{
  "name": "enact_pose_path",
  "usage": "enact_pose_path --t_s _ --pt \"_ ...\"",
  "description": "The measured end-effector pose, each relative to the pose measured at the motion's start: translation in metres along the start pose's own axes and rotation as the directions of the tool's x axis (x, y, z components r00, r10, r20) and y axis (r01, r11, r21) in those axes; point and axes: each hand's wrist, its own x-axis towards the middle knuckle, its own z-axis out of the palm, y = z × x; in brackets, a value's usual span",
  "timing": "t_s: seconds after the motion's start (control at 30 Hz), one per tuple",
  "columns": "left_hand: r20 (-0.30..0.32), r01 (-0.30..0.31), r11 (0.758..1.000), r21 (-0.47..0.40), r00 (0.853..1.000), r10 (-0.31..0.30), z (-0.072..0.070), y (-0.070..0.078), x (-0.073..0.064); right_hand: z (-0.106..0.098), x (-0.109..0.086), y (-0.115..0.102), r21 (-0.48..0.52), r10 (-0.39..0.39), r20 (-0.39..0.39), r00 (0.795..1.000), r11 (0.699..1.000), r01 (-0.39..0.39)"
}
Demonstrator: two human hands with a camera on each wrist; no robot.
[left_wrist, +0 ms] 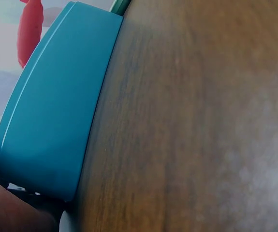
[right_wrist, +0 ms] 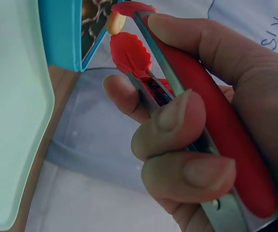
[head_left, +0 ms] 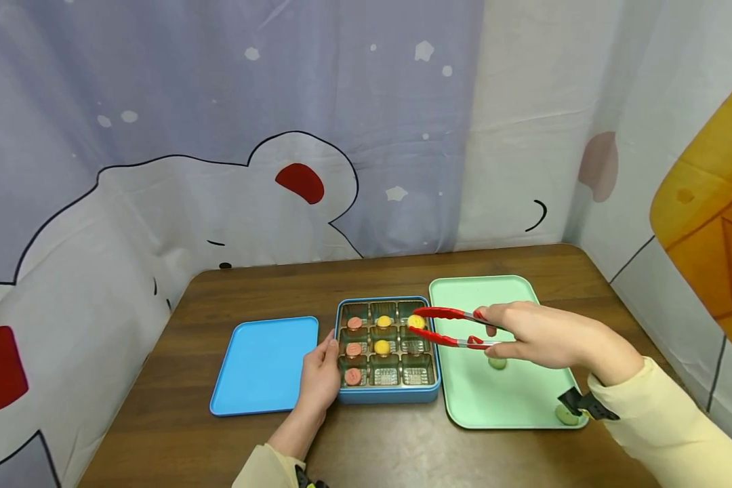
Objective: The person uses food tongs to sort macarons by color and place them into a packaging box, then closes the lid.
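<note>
My right hand grips red-tipped tongs. Between the tong tips is a round yellow sweet, over the back right compartment of a blue divided box. Three pinkish sweets fill the box's left column, and two yellow sweets sit in the back and middle compartments of the centre column. My left hand holds the box's left side, thumb near the rim. In the right wrist view, the yellow sweet shows at the tong tips beside the box wall.
Right of the box lies a pale green tray with a green sweet below the tongs and another at its front right corner. A flat blue tray lies to the left. A printed curtain hangs behind the wooden table.
</note>
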Motion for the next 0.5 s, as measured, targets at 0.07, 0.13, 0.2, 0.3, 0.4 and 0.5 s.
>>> enact_pose_path --t_s 0.07,0.13,0.2,0.3,0.4,0.5 --pt "-0.003 -0.002 1.0 0.008 1.0 0.002 0.0 0.0 0.0 0.001 0.003 -0.003 0.0 -0.02 0.0 1.0 1.0 0.02" --pt "-0.004 -0.002 1.0 0.007 1.0 0.002 0.001 0.001 0.0 0.003 0.006 -0.006 0.011 -0.037 0.006 0.999 0.999 0.037" --pt "-0.004 -0.005 1.0 0.004 1.0 0.005 0.001 0.001 -0.001 0.005 0.008 -0.009 0.025 -0.046 0.015 0.999 0.999 0.045" --pt "-0.002 -0.003 1.0 -0.006 1.0 0.003 0.0 0.001 -0.001 0.008 0.01 -0.014 0.032 -0.055 0.024 0.998 0.998 0.054" --pt "0.003 0.004 1.0 -0.014 1.0 -0.004 0.0 0.0 -0.001 0.01 0.014 -0.019 0.028 -0.073 0.029 0.997 0.997 0.072" --pt "0.008 0.005 1.0 -0.013 1.0 -0.005 0.0 0.0 0.0 0.012 0.017 -0.022 0.028 -0.091 0.035 0.995 0.995 0.091"
